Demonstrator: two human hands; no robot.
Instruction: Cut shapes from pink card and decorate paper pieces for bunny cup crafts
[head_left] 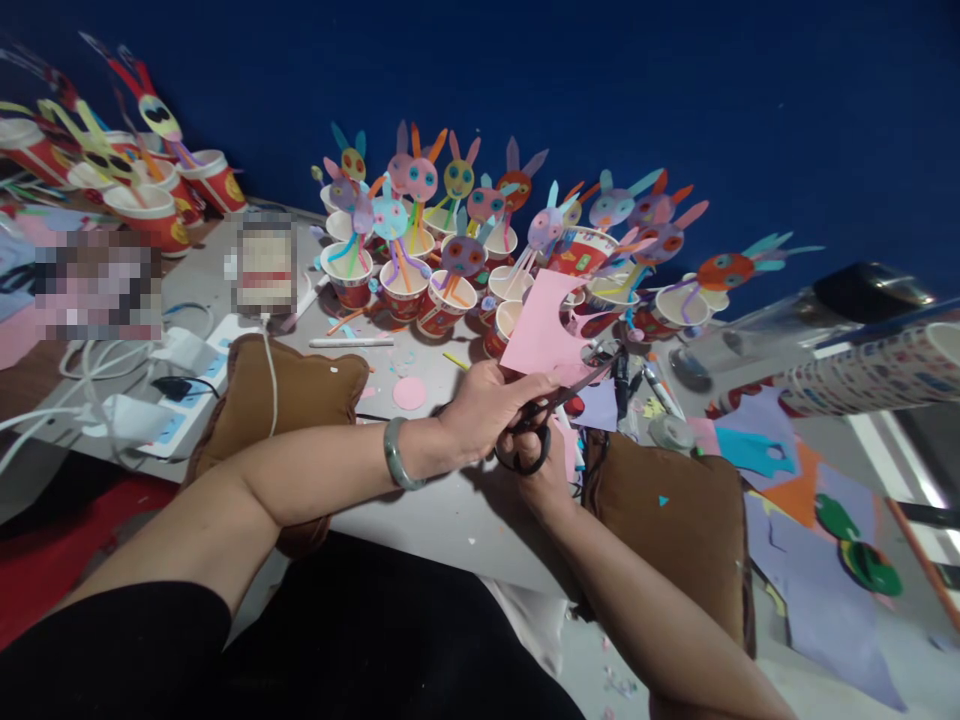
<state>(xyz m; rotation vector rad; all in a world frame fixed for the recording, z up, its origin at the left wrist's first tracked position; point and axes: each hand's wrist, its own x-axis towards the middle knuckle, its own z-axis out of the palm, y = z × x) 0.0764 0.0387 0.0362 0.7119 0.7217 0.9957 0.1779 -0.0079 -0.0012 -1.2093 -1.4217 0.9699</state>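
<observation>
In the middle of the head view my left hand [487, 405] is closed on a sheet of pink paper [544, 320], whose right side has a curved cut-out. Below the paper, my right hand [536, 475] grips a pair of black-handled scissors [534, 450]. The scissor blades point up and right, close along the paper's lower right edge. How far apart the blades are I cannot tell. A cut pink paper circle [409, 393] lies on the table to the left of my hands.
Paper cups with paper rabbit figures [405, 290] stand behind my hands. Brown cushions [667, 520] lie at both sides. A power strip [191, 385] with cables is on the left. Stacked cups [877, 370], a clear container [750, 335] and coloured paper sheets [817, 560] occupy the right.
</observation>
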